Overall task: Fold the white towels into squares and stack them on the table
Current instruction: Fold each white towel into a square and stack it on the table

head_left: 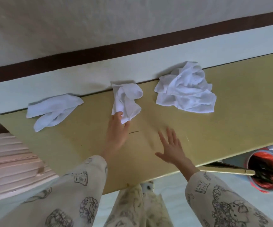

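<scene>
On the tan table (231, 112), three crumpled white towels; left hand (116, 135) pinches the twelve-o'clock middle towel (126, 99), right hand (171, 148) spread flat.

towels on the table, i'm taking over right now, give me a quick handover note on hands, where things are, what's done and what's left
Left hand: grips the near corner of the middle towel.
Right hand: open, fingers spread over the bare table, holding nothing.
Towels: all three lie crumpled along the far edge; the left towel and the right towel, the bulkiest heap, are untouched.
Done: nothing folded, no stack yet.
Left: spread and fold the middle towel into a square, then the other two, and stack them.
</scene>
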`<state>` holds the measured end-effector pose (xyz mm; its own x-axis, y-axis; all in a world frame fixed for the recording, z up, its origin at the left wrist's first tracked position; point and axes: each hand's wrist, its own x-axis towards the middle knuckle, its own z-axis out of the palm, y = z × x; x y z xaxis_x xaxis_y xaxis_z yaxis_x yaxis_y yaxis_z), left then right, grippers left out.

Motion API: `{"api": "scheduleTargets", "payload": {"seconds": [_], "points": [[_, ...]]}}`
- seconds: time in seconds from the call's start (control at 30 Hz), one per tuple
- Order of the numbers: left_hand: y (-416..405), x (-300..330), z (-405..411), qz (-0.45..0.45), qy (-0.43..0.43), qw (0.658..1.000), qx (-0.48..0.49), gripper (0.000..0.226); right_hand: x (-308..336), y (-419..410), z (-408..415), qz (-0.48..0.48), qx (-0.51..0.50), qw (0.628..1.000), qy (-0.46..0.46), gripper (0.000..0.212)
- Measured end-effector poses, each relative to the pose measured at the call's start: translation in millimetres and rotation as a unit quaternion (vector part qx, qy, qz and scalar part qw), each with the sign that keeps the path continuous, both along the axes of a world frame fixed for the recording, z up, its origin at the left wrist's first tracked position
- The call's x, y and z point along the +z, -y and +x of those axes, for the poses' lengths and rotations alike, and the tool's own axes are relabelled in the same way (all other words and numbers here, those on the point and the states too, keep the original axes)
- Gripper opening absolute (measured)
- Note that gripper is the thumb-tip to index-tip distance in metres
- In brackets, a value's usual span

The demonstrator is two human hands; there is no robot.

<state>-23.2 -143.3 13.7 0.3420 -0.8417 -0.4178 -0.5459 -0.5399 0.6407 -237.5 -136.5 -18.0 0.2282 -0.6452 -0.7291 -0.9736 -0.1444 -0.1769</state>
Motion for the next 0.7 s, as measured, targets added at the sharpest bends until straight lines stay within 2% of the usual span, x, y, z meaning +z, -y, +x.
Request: {"api": "scheduleTargets", "payload": {"seconds": [0.1,0.2,0.3,0.43,0.5,0.57,0.63,0.7], "points": [[29.0,-10.7,-2.7,0.003,0.021,0.999,-0.024,0.054,-4.5,0.6,-1.6,0.016,0.021,1.000,-0.009,0.092],[43.8,-19.4,-6.1,0.033,0.101,0.991,-0.082,0.058,-4.4,4.7,-4.7,0.031,0.016,0.999,0.001,0.087],[50.5,-22.2,-3.5,0.032,0.156,0.978,-0.138,0.047,-2.7,5.5,-4.4,0.029,0.004,1.000,0.007,0.083],[63.0,-0.9,-2.2,-0.005,0.130,0.982,-0.134,0.025,6.0,9.3,-0.2,0.042,-0.029,0.999,0.016,0.079],[64.5,18.1,-3.1,-0.031,0.116,0.982,-0.145,0.025,22.3,18.4,11.4,0.055,-0.126,0.987,0.079,0.083],[63.3,43.8,-4.0,-0.047,0.098,0.983,-0.150,0.023,44.3,30.3,31.4,0.048,-0.256,0.946,0.193,0.090],[62.4,72.0,-5.6,-0.067,0.072,0.985,-0.141,0.018,69.2,40.3,56.1,0.019,-0.289,0.919,0.267,0.094],[59.4,100.9,-8.6,-0.084,0.050,0.987,-0.128,0.013,88.8,44.0,75.4,-0.001,-0.277,0.916,0.290,0.093]]}}
